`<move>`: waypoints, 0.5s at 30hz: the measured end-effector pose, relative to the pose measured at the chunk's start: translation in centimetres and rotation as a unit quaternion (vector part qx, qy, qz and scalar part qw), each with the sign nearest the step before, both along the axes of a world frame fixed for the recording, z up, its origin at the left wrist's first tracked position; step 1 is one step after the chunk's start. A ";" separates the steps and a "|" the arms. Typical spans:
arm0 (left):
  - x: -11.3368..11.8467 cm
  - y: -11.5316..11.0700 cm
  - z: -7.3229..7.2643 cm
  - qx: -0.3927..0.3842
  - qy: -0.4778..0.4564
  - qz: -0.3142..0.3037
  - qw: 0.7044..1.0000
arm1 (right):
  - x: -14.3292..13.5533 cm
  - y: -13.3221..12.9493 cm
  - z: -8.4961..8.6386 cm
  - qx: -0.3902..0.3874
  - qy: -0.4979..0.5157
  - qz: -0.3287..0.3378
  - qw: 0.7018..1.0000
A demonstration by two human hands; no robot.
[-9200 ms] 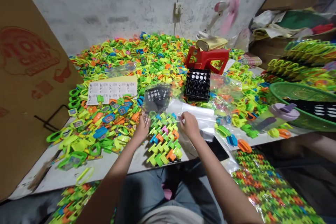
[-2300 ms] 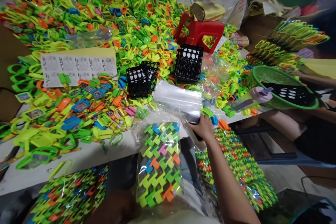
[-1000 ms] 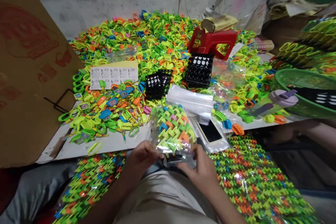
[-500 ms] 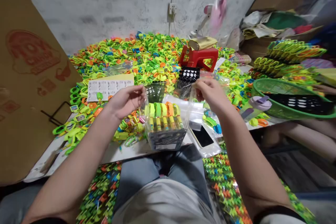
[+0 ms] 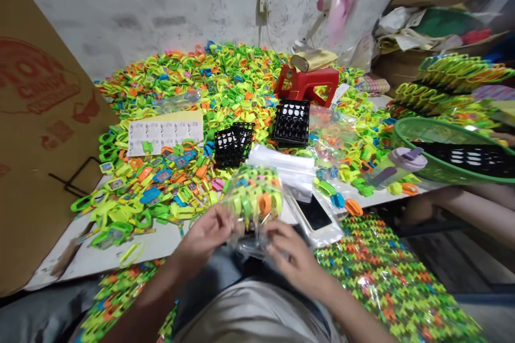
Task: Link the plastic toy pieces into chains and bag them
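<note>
A clear plastic bag (image 5: 246, 246) lies close in front of my body, filled with colourful toy watches (image 5: 257, 201) in green, yellow and orange. My left hand (image 5: 215, 229) pinches the bag's near left edge, fingers closed. On the opposite side my right hand (image 5: 287, 252) has its fingers closed on the near right part of the bag. The tray under the watches is mostly hidden. Just beyond the bag are a stack of flat clear bags (image 5: 284, 167) and a phone (image 5: 315, 213) lying on plastic.
Loose toy watches (image 5: 225, 86) cover much of the table. Black plastic trays (image 5: 292, 122) stand near a red stool (image 5: 308, 83). A sticker sheet (image 5: 164, 134) lies left, beside a cardboard box (image 5: 44, 118). At right are a cup (image 5: 398, 166), a green basket (image 5: 442, 169) and another person's arm.
Both hands have come down and closer to my body with the bag. The filled bag has tipped, so the tops of the watches now face away and upward.
</note>
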State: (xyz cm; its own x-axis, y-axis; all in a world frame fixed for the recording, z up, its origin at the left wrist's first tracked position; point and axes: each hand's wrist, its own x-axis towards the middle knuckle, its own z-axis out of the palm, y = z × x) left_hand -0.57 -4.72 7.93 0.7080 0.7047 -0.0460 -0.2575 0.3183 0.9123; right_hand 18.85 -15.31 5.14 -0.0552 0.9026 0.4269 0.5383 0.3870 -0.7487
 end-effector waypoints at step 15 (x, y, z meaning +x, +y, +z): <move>-7.8 1.2 -0.1 0.234 0.437 -0.251 0.832 | 1.2 -1.7 -5.4 -0.155 -0.064 0.108 0.980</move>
